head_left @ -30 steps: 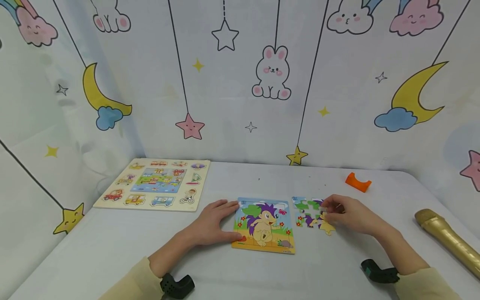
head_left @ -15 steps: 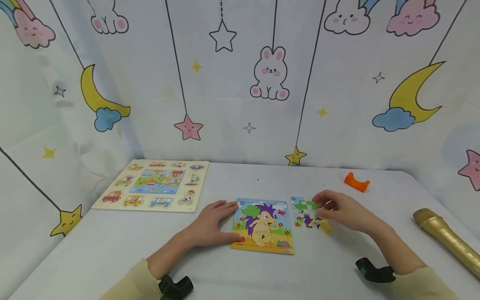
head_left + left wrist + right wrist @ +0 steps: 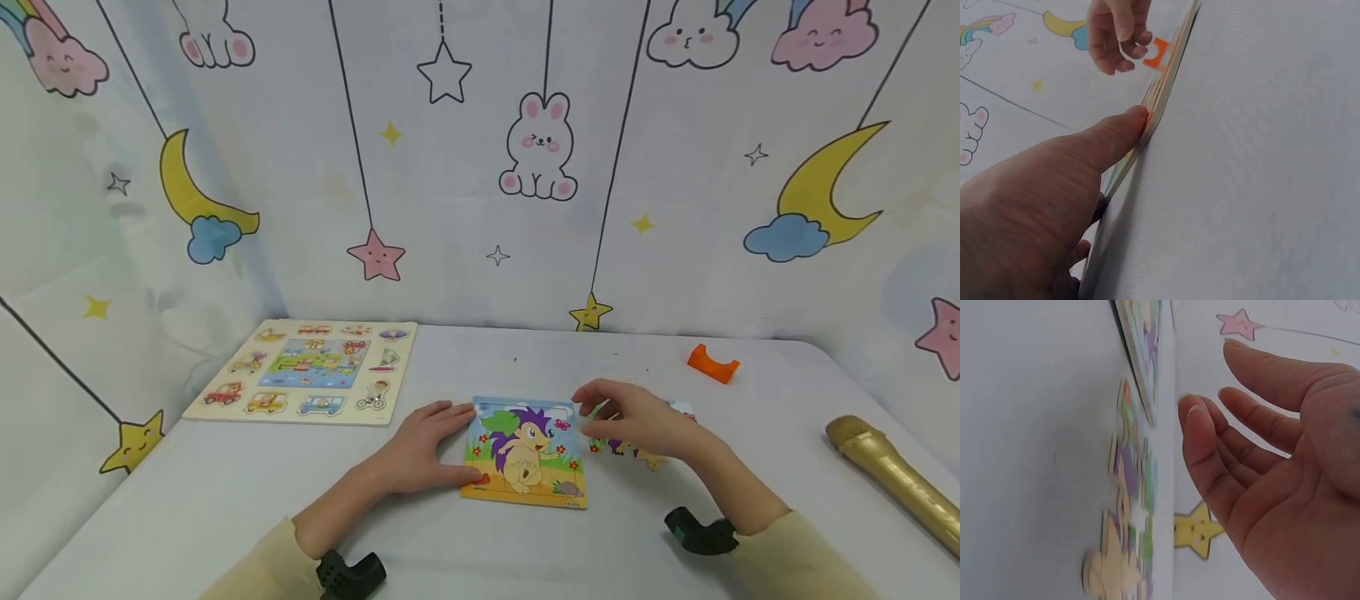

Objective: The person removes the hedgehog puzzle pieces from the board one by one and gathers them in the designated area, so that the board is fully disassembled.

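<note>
My left hand (image 3: 422, 450) lies at the left edge of a hedgehog jigsaw puzzle (image 3: 525, 467), thumb on its lower left and fingertips at the upper left. In the left wrist view the thumb (image 3: 1107, 137) presses on the board's edge. My right hand (image 3: 641, 421) hovers between this board's right edge and a partly joined group of puzzle pieces (image 3: 654, 460), hiding much of that group. The right wrist view shows the right hand's fingers loosely bent, thumb apart, nothing between them. Some joined pieces (image 3: 1125, 565) there include a pale yellow one; a gap shows among them.
A cream vehicle puzzle board (image 3: 401, 367) lies at the back left of the white table. An orange notched piece (image 3: 712, 365) is at the back right. A gold microphone (image 3: 896, 483) lies along the right side. Printed cloth (image 3: 450, 167) hangs behind.
My right hand has moved left, from the joined pieces toward the hedgehog board's right edge, and now covers much of those pieces. The left hand stays in place on the board.
</note>
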Demonstrator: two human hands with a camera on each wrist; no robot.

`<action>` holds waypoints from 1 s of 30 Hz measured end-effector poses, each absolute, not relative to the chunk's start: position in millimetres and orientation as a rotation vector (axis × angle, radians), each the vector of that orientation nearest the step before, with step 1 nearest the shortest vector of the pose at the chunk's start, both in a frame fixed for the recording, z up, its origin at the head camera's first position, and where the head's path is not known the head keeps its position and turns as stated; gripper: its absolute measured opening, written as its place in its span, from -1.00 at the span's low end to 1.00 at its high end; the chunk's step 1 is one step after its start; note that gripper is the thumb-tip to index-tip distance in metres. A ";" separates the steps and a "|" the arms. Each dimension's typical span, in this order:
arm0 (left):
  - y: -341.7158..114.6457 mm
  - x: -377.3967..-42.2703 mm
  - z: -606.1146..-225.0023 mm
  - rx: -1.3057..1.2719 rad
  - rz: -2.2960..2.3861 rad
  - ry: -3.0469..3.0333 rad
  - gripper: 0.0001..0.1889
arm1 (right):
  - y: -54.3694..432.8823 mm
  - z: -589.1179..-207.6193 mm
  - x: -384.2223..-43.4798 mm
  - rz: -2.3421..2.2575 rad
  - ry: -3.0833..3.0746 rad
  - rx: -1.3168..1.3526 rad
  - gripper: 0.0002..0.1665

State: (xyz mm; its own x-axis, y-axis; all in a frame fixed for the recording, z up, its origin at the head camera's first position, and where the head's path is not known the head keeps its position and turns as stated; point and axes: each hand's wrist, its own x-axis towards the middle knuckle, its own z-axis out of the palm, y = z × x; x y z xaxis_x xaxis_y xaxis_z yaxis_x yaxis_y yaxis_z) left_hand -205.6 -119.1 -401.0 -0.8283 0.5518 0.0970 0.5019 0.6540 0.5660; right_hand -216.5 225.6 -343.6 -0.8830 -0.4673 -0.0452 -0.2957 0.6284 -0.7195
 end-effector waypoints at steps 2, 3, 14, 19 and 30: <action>-119.5 -205.8 -400.7 0.896 0.915 2.781 -0.09 | 218.3 -344.5 -217.2 -1.102 2.596 -0.635 -0.51; -119.6 -205.8 -400.6 0.898 0.914 2.782 -0.09 | 214.8 -345.1 -217.3 -1.104 2.581 -0.642 -0.51; -119.1 -205.7 -400.3 0.895 0.915 2.778 -0.09 | 193.2 -356.3 -214.5 -0.981 2.575 -0.686 -0.53; -119.2 -205.6 -399.6 0.900 0.915 2.781 -0.10 | 190.8 -361.7 -213.7 -0.938 2.578 -0.709 -0.42; -119.6 -206.4 -401.7 0.899 0.915 2.784 -0.09 | 182.5 -360.9 -208.4 -0.832 2.634 -0.654 -0.37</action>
